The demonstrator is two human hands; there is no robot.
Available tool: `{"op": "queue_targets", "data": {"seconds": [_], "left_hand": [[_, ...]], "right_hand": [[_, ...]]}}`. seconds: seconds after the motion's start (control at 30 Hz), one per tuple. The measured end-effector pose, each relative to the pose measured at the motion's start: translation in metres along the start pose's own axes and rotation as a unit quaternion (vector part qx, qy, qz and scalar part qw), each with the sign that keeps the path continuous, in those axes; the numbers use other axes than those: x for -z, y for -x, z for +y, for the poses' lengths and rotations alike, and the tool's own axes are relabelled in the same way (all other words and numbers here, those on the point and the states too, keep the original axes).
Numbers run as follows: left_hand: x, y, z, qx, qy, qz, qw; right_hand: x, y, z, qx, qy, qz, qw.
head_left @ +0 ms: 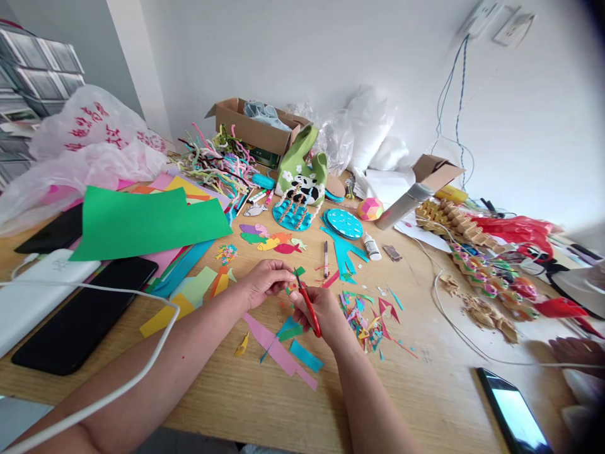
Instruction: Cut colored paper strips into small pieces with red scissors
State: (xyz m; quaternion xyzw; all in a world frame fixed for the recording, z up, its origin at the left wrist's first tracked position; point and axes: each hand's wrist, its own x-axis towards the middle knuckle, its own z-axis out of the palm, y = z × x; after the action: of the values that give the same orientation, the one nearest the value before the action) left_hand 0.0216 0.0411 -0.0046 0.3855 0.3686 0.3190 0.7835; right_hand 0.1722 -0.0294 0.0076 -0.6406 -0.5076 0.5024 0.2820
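My right hand (317,310) grips red-handled scissors (311,309) near the middle of the table, with the blades pointing up and to the left. Just left of them, my left hand (268,282) has its fingers pinched on a small green paper piece (299,272) beside the blades. Beneath both hands lie a pink paper strip (276,343) and blue paper pieces (306,355). Several coloured paper fish (274,241) rest beyond my hands. A heap of tiny paper scraps (366,318) is to the right of my right hand.
Green sheets (151,224), a black phone (85,315) and a white cable (155,353) lie left. A green panda bag (302,173) and a cardboard box (250,126) stand behind. At right are a grey bottle (404,207), a lit phone (513,410) and another person's hand (576,353).
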Motion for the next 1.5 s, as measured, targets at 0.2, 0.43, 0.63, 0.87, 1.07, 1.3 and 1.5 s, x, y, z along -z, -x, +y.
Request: {"op": "queue_targets", "data": {"seconds": [0.2,0.43,0.63,0.87,1.07,1.3,1.5], "left_hand": [[0.0008,-0.0002,0.0005,0.002,0.019,-0.005,1.0],[0.0001,-0.0006,-0.0005,0.005,0.011,-0.005,1.0],[-0.0014,0.0011,0.0023,-0.001,-0.014,0.0,1.0],[-0.0005,0.0003,0.0033,-0.011,-0.013,0.004,1.0],[0.0015,-0.0015,0.0013,-0.02,-0.012,0.007,1.0],[0.0023,-0.0028,-0.0002,-0.021,-0.026,0.006,0.999],[-0.0006,0.0,0.0026,-0.017,-0.018,0.012,1.0]], "right_hand": [[0.0,0.0002,-0.0008,-0.001,-0.002,-0.003,1.0],[-0.0002,0.0017,-0.0021,0.0,0.001,-0.002,1.0],[0.0007,0.0016,-0.0014,0.004,-0.005,-0.009,1.0],[0.0006,0.0006,-0.002,-0.002,-0.005,-0.012,1.0],[0.0007,0.0011,-0.0004,-0.001,-0.006,-0.013,1.0],[0.0011,0.0017,-0.0013,0.006,-0.007,-0.016,1.0],[0.0015,0.0015,-0.0022,0.0,-0.006,-0.012,1.0]]}}
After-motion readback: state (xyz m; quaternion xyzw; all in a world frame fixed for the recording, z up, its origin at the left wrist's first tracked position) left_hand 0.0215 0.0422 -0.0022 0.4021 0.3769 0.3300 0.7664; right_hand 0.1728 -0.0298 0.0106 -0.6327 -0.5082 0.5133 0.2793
